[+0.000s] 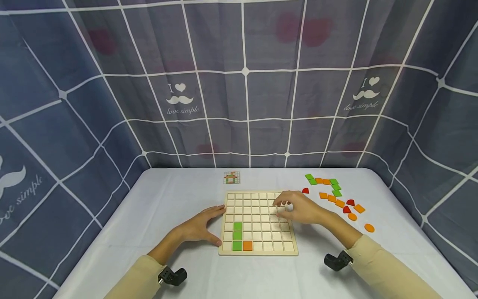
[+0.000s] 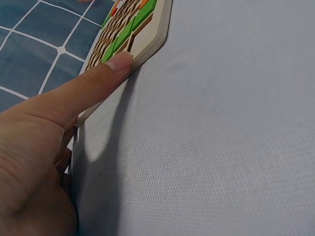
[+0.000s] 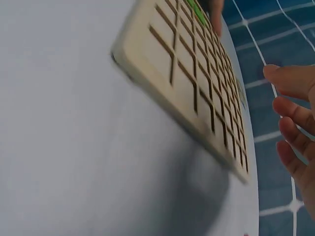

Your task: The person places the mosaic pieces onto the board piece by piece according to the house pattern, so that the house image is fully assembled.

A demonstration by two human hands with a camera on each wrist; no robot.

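Note:
A wooden grid board point(image 1: 265, 224) lies on the white table. Three green square tiles point(image 1: 237, 235) form a column in its lower left, and an orange square tile point(image 1: 247, 246) sits to the right of the lowest one. My left hand point(image 1: 199, 226) rests at the board's left edge, thumb and fingers spread; in the left wrist view the thumb point(image 2: 115, 64) touches the rim. Over the board's right part hovers my right hand point(image 1: 298, 207), its fingers loosely bent. In the right wrist view, the fingers point(image 3: 295, 115) are apart from the thumb and nothing shows between them.
Loose green tiles point(image 1: 336, 187), orange tiles point(image 1: 340, 203), red pieces point(image 1: 347, 209) and orange discs point(image 1: 369, 228) are scattered right of the board. Behind the board lies a small patterned card point(image 1: 231, 177). A grey checked curtain point(image 1: 269, 95) encloses the table.

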